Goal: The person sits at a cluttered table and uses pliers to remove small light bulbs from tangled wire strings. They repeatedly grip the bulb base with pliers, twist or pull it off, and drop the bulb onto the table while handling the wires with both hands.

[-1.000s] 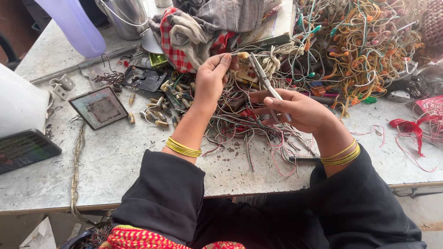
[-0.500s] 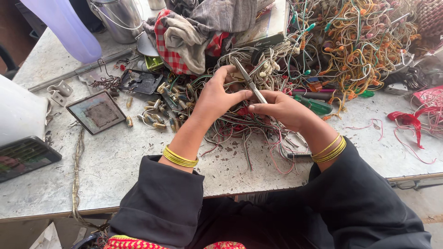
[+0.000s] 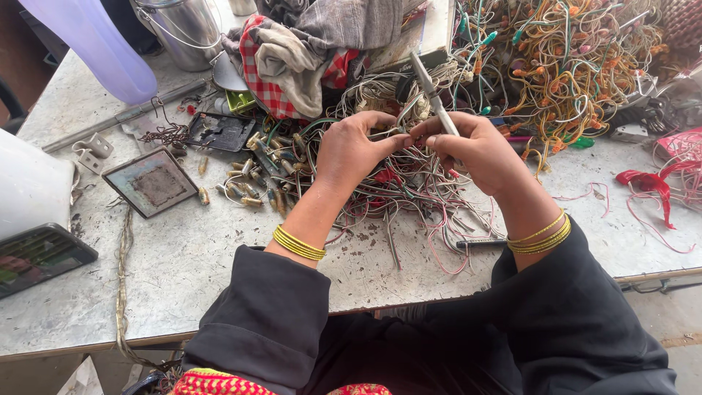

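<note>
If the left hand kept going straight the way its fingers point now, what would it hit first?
The left hand points right, toward the right hand. It would most likely meet the grey metal tool and that hand's fingertips first; the gap between them looks tiny, though depth is unclear.

The setting is a small workshop for stripping and sorting electrical scrap. Evidence: a worn, stained grey table (image 3: 183, 271) carries a dense heap of thin wires (image 3: 409, 183), a larger tangle of orange and green wires (image 3: 578, 66), scattered small cylindrical components (image 3: 248, 194), a flat square metal plate (image 3: 150, 183) and a dark circuit part (image 3: 219, 132). A steel pail (image 3: 179, 29) and bundled cloths (image 3: 307, 51) stand at the rear.
</note>
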{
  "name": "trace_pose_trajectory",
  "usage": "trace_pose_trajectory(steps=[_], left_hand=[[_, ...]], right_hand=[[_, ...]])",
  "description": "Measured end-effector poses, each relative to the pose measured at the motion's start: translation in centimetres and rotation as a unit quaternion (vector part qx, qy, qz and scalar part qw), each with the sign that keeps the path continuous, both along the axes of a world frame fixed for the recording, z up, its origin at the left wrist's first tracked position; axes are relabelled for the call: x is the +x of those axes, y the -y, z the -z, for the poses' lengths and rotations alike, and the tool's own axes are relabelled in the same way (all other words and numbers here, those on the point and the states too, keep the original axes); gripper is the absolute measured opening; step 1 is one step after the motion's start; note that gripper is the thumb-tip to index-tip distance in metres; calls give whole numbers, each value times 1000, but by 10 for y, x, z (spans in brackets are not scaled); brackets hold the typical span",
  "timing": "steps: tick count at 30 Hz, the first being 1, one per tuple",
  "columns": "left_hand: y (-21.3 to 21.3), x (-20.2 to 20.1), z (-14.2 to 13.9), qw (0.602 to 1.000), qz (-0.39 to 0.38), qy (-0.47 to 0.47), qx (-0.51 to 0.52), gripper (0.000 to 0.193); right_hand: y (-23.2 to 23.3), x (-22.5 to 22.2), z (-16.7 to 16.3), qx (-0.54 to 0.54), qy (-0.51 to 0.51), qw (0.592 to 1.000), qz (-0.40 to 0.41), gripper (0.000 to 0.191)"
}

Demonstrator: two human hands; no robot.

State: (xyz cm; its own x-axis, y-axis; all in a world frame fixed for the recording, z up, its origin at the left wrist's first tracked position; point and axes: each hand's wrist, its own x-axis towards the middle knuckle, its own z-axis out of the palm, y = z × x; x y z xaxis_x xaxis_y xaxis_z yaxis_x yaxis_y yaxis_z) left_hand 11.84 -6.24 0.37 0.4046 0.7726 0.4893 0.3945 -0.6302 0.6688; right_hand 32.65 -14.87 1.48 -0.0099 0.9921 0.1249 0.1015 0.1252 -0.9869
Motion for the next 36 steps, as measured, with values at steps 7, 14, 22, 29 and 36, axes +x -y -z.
trace_pose_trajectory(steps=[7,14,22,29,36], left_hand=[[-2,4,9,998,-14,62,23,26],[-17,8,18,953,76,270,-113,30],[-41,4,29,838,171,424,-298,29],[-31,-1,16,839,225,391,-305,39],[-23,-4,16,864,163,360,-312,28]], right_hand=[[1,-2,0,28,-17,999,-16,31],[1,-2,0,-58,-49,992,-98,41],[2,3,2,-144,70,981,-106,44],[0,2,2,-122,-25,986,-113,50],[-4,0,12,-112,-2,987,-114,53]])
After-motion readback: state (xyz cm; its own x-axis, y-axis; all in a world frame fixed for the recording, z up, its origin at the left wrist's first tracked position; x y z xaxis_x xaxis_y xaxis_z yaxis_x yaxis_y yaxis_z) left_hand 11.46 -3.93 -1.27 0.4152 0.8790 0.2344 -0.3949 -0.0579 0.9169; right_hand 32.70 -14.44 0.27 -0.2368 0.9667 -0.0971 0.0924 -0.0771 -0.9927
